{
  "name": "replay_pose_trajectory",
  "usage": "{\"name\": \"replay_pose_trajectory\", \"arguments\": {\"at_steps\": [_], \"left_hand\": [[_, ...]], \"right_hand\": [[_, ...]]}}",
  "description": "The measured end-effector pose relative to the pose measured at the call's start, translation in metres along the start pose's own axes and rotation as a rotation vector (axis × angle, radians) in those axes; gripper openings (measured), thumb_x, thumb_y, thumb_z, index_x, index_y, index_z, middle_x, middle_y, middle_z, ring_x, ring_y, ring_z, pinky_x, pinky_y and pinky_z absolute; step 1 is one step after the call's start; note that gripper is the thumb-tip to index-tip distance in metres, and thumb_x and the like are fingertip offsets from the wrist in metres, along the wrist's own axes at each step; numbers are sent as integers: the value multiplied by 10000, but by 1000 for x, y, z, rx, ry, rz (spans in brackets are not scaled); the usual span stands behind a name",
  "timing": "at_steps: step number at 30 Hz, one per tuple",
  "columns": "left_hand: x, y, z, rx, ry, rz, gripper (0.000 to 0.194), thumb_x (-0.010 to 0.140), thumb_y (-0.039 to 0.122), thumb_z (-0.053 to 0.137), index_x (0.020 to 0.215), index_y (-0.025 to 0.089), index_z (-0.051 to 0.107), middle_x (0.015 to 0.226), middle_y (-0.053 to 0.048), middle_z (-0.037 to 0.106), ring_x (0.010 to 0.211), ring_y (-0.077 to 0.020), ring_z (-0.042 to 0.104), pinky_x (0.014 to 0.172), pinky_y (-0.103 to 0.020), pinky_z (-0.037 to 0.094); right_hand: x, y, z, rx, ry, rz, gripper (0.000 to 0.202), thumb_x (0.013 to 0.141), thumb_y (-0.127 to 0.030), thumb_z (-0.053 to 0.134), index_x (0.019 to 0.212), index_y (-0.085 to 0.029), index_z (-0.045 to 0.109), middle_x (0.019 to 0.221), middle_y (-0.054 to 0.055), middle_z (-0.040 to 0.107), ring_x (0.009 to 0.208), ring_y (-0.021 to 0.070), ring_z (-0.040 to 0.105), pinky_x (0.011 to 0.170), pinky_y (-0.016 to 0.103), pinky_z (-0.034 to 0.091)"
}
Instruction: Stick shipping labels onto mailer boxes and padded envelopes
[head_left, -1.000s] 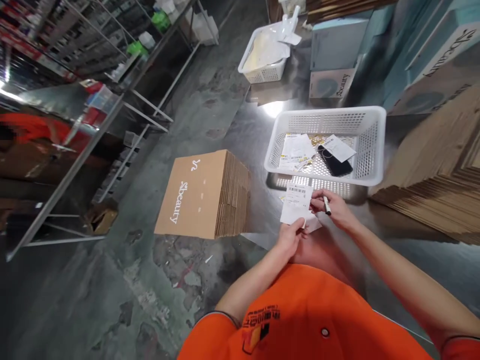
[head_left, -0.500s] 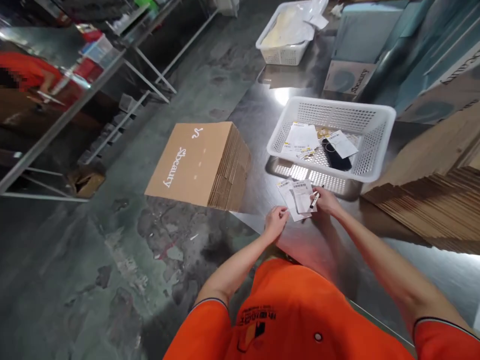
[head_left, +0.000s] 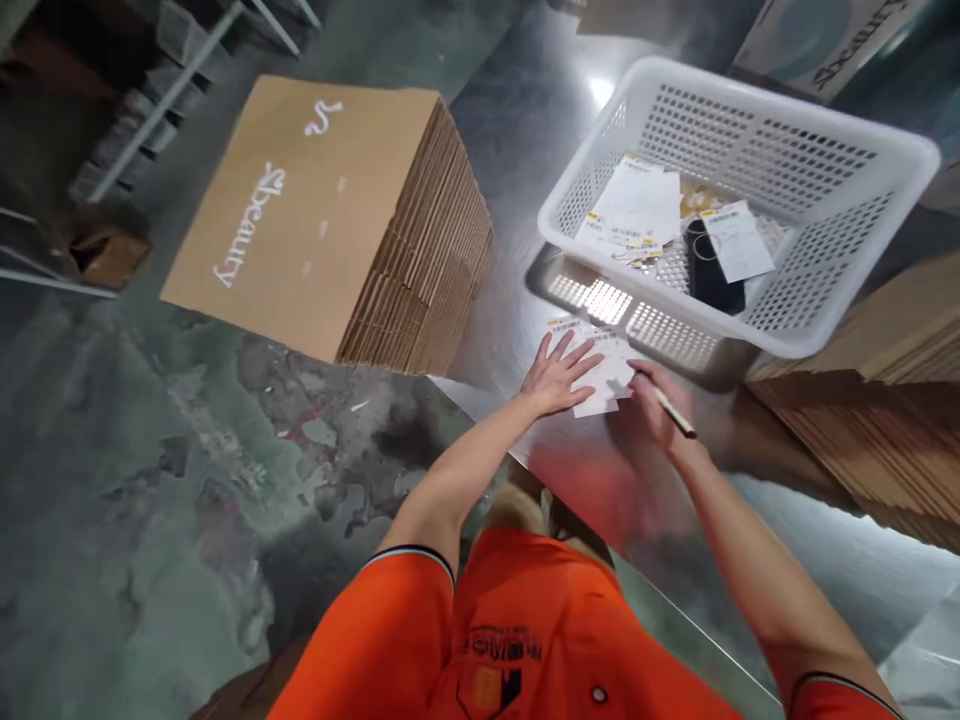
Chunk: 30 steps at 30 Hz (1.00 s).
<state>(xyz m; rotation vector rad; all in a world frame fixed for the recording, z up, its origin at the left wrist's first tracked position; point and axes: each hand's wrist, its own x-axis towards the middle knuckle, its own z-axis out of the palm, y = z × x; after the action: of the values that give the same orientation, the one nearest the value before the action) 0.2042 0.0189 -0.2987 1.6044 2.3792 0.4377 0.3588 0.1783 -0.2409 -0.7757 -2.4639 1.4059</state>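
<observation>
Left hand (head_left: 553, 384) is spread wide on the paper slips (head_left: 613, 368) by the table's (head_left: 514, 130) near edge, right hand (head_left: 660, 415) gripping a pen (head_left: 674, 411). I'd press firmly, stops skidding.

Printed white paper slips (head_left: 611, 362) lie overlapping, flat on the bench (head_left: 501, 345), just right of the frame's centre, dark barcode printing near their upper edges and a bit of yellow on the left one. The left hand (head_left: 556, 380) covers part of them. By their right edge there's a slim pale pen (head_left: 673, 411), slanted in the right hand (head_left: 660, 408), its dark end pointing to the lower right.
</observation>
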Motion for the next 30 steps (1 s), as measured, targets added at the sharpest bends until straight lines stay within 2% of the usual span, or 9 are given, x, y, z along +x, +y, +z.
{"name": "replay_pose_trajectory", "arguments": {"at_steps": [2, 5, 7, 10, 15, 21, 26, 30], "left_hand": [[-1, 0, -3, 6, 9, 14, 591, 910, 518, 517, 1484, 423, 412, 1603, 33, 363, 1530, -321, 174, 1227, -597, 24], [-1, 2, -6, 31, 5, 25, 556, 912, 511, 523, 1459, 446, 446, 1608, 36, 352, 1523, -347, 183, 1219, -611, 46], [-1, 2, -7, 48, 1, 20, 550, 912, 514, 525, 1453, 445, 457, 1608, 33, 353, 1519, -352, 194, 1218, -609, 49], [-1, 3, -7, 61, -1, 11, 550, 913, 516, 521, 1455, 451, 452, 1607, 40, 353, 1521, -345, 190, 1219, -605, 35], [-2, 3, -8, 57, -29, 1, 555, 910, 511, 522, 1457, 445, 452, 1609, 39, 349, 1525, -342, 179, 1219, -607, 20], [-2, 5, -10, 61, -25, -5, 540, 920, 525, 499, 1452, 447, 457, 1603, 40, 360, 1525, -328, 188, 1222, -595, 21], [-2, 4, -10, 72, -32, -5, 542, 916, 523, 504, 1452, 459, 450, 1604, 47, 358, 1525, -329, 190, 1222, -593, 14], [-2, 4, -10, 67, -44, -7, 545, 921, 528, 493, 1458, 454, 443, 1611, 39, 347, 1526, -329, 182, 1220, -593, 0]], "right_hand": [[-3, 12, 15, 4, -19, -38, 347, 899, -389, 506, 1158, -186, 616, 904, 56, 695, 731, 183, 631, 705, 313, 499], [0, 28, 31, -37, 50, -138, 203, 849, -359, 562, 966, -202, 616, 756, 17, 654, 649, 166, 594, 654, 294, 481], [2, 34, 37, -79, 97, -220, 122, 842, -328, 564, 845, -213, 603, 690, 1, 623, 608, 154, 571, 645, 286, 469], [4, 35, 40, -136, 130, -283, 111, 840, -277, 554, 745, -222, 577, 639, -8, 605, 580, 145, 558, 633, 274, 452], [4, 34, 43, -172, 162, -323, 104, 834, -245, 540, 737, -222, 569, 629, -10, 611, 574, 141, 554, 613, 266, 436], [4, 35, 41, -156, 109, -346, 131, 837, -251, 531, 712, -218, 551, 606, -17, 582, 553, 136, 524, 590, 269, 415], [6, 32, 42, -148, 196, -370, 105, 825, -203, 552, 720, -210, 559, 604, -15, 585, 556, 136, 525, 592, 268, 415], [5, 32, 42, -168, 149, -406, 113, 833, -210, 536, 721, -210, 549, 601, -17, 580, 540, 130, 518, 581, 261, 417]]}}
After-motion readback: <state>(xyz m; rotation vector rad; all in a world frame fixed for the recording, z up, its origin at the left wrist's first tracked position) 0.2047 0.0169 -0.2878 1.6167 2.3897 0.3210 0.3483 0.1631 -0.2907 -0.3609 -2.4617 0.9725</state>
